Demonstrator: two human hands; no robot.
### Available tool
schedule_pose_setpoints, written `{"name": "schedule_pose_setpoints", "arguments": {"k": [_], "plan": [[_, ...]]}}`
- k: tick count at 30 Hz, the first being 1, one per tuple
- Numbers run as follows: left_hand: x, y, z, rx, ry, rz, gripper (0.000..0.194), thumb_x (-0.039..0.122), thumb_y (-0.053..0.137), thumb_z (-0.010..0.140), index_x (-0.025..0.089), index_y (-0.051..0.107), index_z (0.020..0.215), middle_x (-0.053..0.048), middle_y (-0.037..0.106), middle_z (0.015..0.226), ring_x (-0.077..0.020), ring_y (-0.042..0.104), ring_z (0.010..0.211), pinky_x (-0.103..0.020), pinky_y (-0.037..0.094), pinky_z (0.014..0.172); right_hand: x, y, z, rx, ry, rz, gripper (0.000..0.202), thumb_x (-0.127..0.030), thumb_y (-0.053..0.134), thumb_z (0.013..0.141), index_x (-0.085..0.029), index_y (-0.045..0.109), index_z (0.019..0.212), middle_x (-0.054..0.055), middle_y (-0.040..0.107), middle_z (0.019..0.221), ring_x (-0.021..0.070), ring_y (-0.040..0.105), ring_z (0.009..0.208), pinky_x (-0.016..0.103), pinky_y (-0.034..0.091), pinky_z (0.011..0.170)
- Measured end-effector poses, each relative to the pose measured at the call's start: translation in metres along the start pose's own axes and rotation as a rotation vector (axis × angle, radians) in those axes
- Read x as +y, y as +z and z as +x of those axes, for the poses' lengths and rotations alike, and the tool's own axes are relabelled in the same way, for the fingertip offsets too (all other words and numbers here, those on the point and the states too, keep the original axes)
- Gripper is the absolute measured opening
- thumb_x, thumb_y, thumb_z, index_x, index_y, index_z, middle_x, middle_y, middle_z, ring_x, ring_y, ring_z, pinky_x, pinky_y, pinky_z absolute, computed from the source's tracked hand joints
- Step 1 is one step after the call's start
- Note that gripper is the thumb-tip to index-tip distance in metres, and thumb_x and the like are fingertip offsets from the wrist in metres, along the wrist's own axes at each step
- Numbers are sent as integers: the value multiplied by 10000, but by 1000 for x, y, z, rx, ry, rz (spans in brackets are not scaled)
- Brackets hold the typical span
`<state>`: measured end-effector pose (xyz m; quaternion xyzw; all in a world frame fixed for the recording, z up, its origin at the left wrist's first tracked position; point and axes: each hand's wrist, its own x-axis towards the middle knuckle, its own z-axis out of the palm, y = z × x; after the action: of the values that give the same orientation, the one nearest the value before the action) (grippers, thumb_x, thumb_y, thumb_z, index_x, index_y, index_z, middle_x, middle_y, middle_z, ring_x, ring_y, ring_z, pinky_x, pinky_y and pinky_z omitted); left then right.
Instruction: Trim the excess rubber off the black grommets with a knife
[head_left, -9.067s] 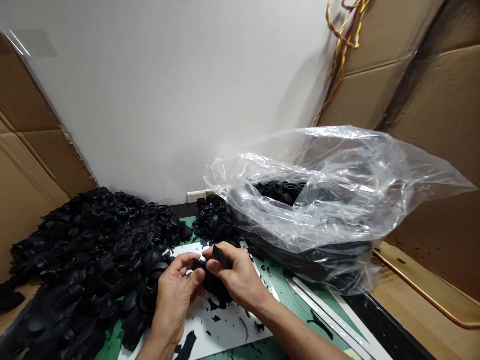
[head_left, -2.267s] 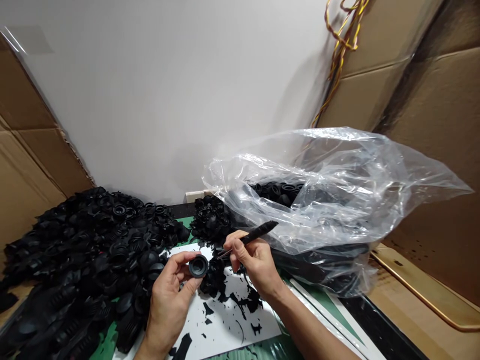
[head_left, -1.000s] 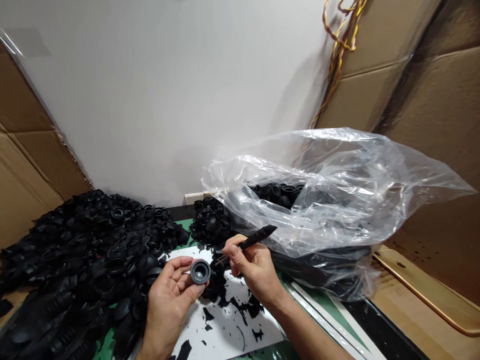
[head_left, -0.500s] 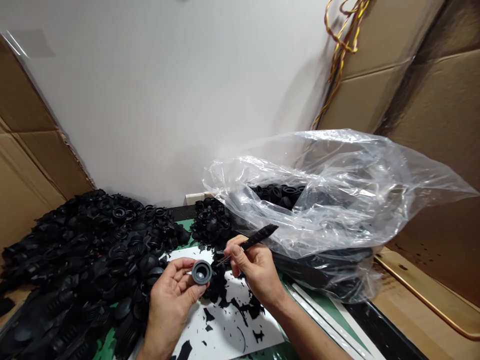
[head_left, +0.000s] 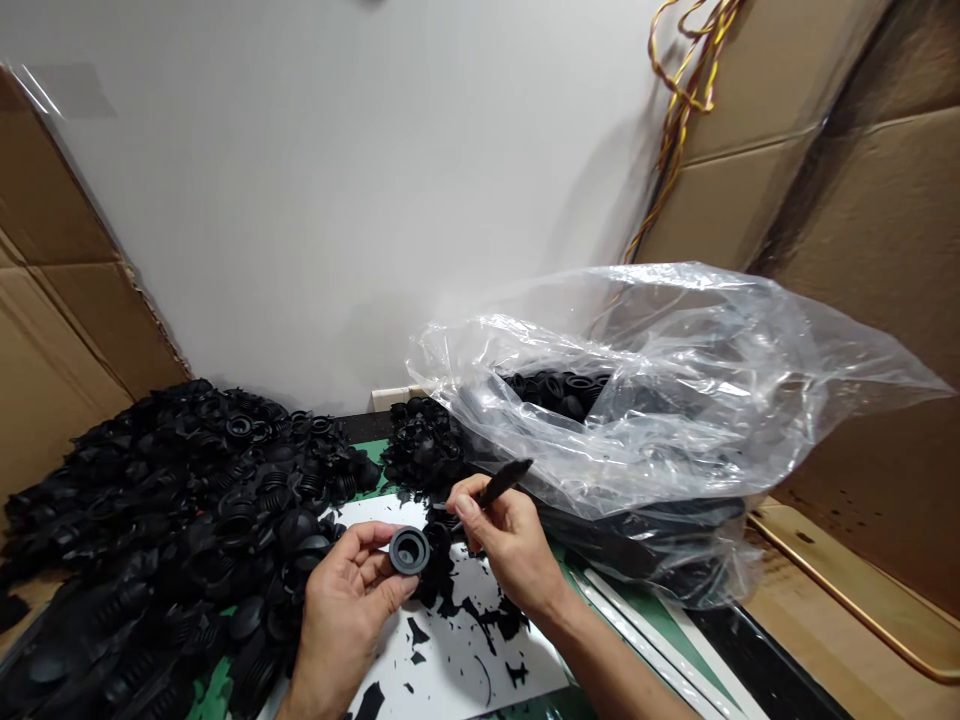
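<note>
My left hand (head_left: 346, 598) is closed on a round black rubber cap (head_left: 409, 550), pinched at its edge between thumb and fingers. Its hollow, ringed side faces me. In my right hand (head_left: 501, 535) is a pair of tweezers with a black handle (head_left: 504, 482), gripped like a pen, the handle slanting up to the right. The thin tips are hard to make out and lie just right of the cap, apart from it as far as I can see. Beneath both hands is a white sheet (head_left: 450, 690) strewn with black rubber scraps (head_left: 439, 570).
A large heap of black rubber pieces (head_left: 172, 520) covers the left side. Behind the hands sits a smaller heap of scraps (head_left: 424, 445). To the right, a clear plastic bag (head_left: 675, 440) holds more caps. A gold phone (head_left: 855, 590) lies at far right. Cardboard walls (head_left: 862, 200) flank both sides.
The cap has shifted slightly right and down and turned a little in my left hand. My right hand has drawn slightly left, and the tweezers' handle has tilted, its end now further left.
</note>
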<state>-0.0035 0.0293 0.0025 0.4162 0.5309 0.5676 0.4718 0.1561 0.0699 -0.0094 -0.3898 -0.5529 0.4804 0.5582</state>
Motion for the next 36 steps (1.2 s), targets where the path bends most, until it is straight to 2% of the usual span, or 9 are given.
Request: {"name": "schedule_pose_setpoints", "arguments": {"k": [2,7,13,16,21,26,30,33,36], "plan": [[-1,-1,0,-18,6,6,315,153,806,486,156,658,765,-23,713,729,-168,659,661,-231,549,589,-2,1,-2,-11,15,-82,234,-376,569,775,-150,600,723,-5,529,606,126,468,554,248,385,527],[-4,-1,1,-51,5,28,306,148,794,482,158,667,760,-23,716,738,-172,657,667,-241,551,604,-3,8,-6,-146,49,-210,179,-292,562,769,-140,657,769,38,646,698,161,563,643,258,435,595],[-7,0,-3,-96,62,173,270,121,748,534,164,692,794,-5,697,685,-160,632,614,-244,535,590,0,11,-9,-184,30,-397,140,-200,524,763,-161,627,676,15,632,632,139,538,573,227,386,523],[-8,1,-4,-115,44,185,236,147,739,567,169,693,797,-3,695,669,-165,637,617,-247,530,594,-1,13,-9,-180,18,-451,144,-163,498,742,-163,606,647,10,608,604,133,516,557,219,368,505],[-5,2,-2,-74,-56,91,239,170,772,516,150,668,730,-11,682,615,-156,625,579,-241,515,559,-1,12,-5,-193,133,-386,158,-88,459,653,-148,605,649,9,597,609,131,513,571,214,379,524],[-2,3,-2,-60,-115,6,323,177,817,460,144,654,736,-36,700,699,-167,643,645,-257,523,617,-1,9,-3,-238,167,-268,114,-170,493,696,-149,580,627,8,577,624,141,519,612,230,393,571],[-1,0,-3,-123,-129,4,285,271,755,571,145,688,817,-57,707,720,-185,643,664,-267,517,607,-1,10,-6,-213,161,-339,119,-147,478,686,-161,550,593,-4,559,591,129,495,568,222,355,526],[0,-4,-1,-118,-70,171,279,360,688,642,149,722,821,-54,703,694,-161,591,538,-260,481,509,-1,11,-9,-209,149,-434,133,-152,478,702,-171,546,589,-9,550,568,124,472,532,218,312,482],[-1,-7,1,-65,121,447,182,319,686,648,193,739,767,-40,718,732,-177,603,577,-261,466,528,-1,13,-12,-222,97,-558,153,-159,482,739,-178,556,607,-4,556,554,124,459,514,221,267,465]]}}
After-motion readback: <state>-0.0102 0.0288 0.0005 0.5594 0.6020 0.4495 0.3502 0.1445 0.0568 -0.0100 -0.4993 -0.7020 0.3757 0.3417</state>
